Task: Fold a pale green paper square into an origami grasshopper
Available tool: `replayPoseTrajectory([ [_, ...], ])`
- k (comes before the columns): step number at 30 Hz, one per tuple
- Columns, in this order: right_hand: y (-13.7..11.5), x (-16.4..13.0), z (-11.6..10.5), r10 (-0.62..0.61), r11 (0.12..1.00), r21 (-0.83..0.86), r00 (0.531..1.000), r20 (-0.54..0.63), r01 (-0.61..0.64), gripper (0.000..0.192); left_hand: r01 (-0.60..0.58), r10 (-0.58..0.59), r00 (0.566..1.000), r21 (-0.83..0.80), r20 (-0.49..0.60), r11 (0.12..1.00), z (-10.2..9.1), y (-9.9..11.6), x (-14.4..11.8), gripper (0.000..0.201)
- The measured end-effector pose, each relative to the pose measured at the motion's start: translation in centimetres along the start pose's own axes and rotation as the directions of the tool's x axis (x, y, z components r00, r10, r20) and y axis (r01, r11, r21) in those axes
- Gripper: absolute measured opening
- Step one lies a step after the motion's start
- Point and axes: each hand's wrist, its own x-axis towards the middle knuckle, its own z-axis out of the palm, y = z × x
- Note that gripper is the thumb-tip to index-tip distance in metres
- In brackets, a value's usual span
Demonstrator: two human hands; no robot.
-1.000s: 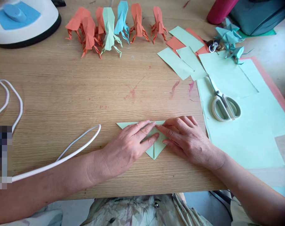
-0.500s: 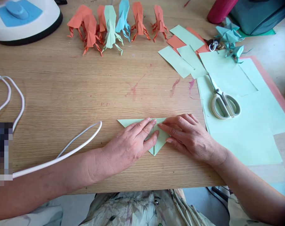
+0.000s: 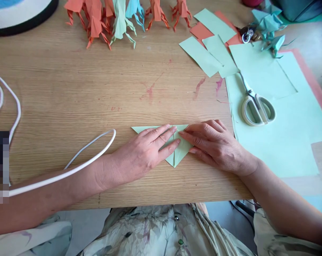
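Note:
A light green sheet of paper (image 3: pixel 183 145), folded into a triangle with one point towards me, lies on the wooden table near its front edge. A crease or seam runs down its middle. My left hand (image 3: pixel 147 149) rests flat across the left half, fingers stretched out and pressing the paper down. At the right corner, my right hand (image 3: pixel 216 146) has its fingers bent together on the paper's edge, with thumb and fingertips close to the centre seam. The hands cover parts of both side corners.
Scissors (image 3: pixel 258 108) lie on green sheets (image 3: pixel 283 149) at the right, below cut paper strips (image 3: pixel 200 57). Folded paper figures (image 3: pixel 120 21) stand along the back, with teal ones (image 3: pixel 268 23) at the back right. A white cable (image 3: pixel 107 145) loops by my left forearm.
The camera view has tilted down a little, so everything sits higher in the picture. My hands keep nearly the same pose on the folded paper.

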Motion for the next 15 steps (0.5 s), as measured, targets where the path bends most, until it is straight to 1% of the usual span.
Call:
replayPoseTrajectory([
  [6,0.07,-0.03,-0.21,-0.018,1.0,0.015,1.0,-0.011,0.018,0.044,-0.009,0.009,1.0,0.026,-0.013,1.0,0.12,0.03,-0.17,0.049],
  [15,-0.02,0.08,-0.25,-0.008,0.999,0.038,1.0,-0.003,0.008,0.04,-0.002,0.002,1.0,0.061,0.002,0.998,-0.05,0.29,-0.04,0.047],
])
